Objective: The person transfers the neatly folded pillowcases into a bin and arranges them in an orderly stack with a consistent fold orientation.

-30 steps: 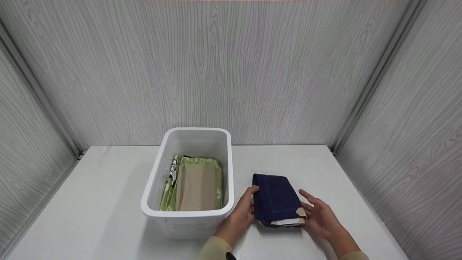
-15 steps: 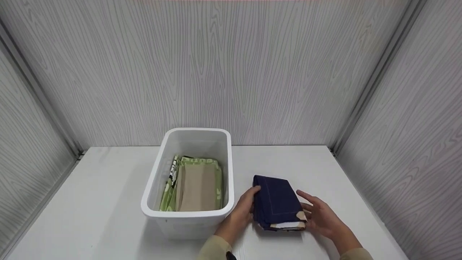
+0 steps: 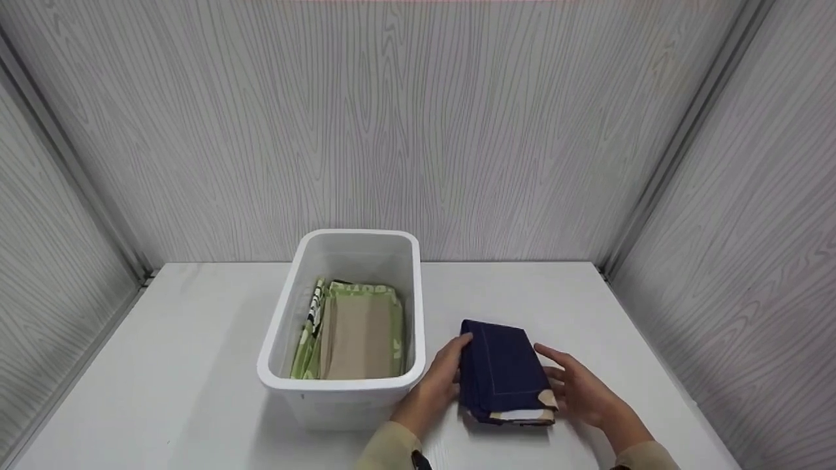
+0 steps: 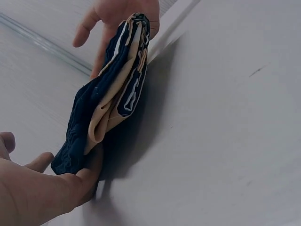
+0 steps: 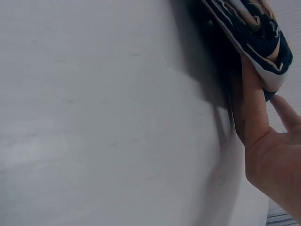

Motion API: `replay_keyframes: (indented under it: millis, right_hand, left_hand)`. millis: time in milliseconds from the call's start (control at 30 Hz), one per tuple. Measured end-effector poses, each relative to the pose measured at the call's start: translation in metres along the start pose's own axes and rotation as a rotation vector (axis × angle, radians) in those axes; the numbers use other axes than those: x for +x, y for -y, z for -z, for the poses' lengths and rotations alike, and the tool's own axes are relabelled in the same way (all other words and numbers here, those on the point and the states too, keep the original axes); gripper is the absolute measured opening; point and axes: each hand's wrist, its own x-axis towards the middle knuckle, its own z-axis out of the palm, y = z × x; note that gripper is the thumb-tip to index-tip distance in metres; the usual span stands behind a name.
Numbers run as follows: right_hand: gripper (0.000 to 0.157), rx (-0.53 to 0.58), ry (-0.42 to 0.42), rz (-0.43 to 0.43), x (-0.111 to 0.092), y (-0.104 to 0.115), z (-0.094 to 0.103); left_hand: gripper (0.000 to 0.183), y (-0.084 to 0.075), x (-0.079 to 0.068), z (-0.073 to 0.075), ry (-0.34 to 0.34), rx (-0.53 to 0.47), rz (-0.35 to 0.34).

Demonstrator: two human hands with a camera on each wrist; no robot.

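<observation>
A navy folded cloth (image 3: 506, 365) is held slightly above the white table, right of the bin in the head view. Its near end shows beige and white inner layers. My left hand (image 3: 439, 378) grips its left edge, thumb on top and fingers beneath. At the right edge is my right hand (image 3: 584, 395), with straight fingers (image 5: 254, 101) under the cloth and the thumb off its top. In the left wrist view the layered end of the cloth (image 4: 110, 94) shows between both hands. Parts of the fingers under the cloth are hidden.
A white plastic bin (image 3: 266, 356) stands on the table (image 3: 196, 365) to the left, close to my left forearm. Inside it, folded green and beige cloths (image 3: 359, 336) stand packed together. Grey wood-grain panels (image 3: 418, 130) enclose the table at the back and sides.
The navy folded cloth has shifted slightly nearer to me and to the right, with my left hand still gripping it. The right thumb has moved a little toward the cloth.
</observation>
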Motion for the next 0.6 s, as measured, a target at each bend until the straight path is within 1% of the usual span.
replay_keyframes:
  millis: [100,233,300,433,600]
  right_hand:
    - [0.074,-0.061,0.0,0.012,0.0016,0.0014,-0.0002]
    - [0.071,-0.142,-0.003,0.032,0.004,0.0027,-0.0029]
    - [0.067,-0.164,-0.024,0.038,0.005,0.0026,-0.0045]
    - [0.065,-0.157,-0.058,0.04,0.007,0.0004,-0.0055]
    - [0.071,-0.145,-0.046,0.057,0.0089,-0.0023,-0.0039]
  left_hand:
    - [0.056,-0.0009,0.0022,-0.0009,0.009,-0.006,0.015]
    - [0.056,-0.0013,0.0031,-0.0018,-0.003,0.02,0.0]
    - [0.056,-0.0008,0.0025,-0.002,-0.01,0.049,-0.024]
    - [0.055,-0.0002,0.0011,-0.0027,-0.026,0.103,-0.076]
    - [0.053,0.0022,0.0028,-0.0038,-0.051,0.176,-0.153]
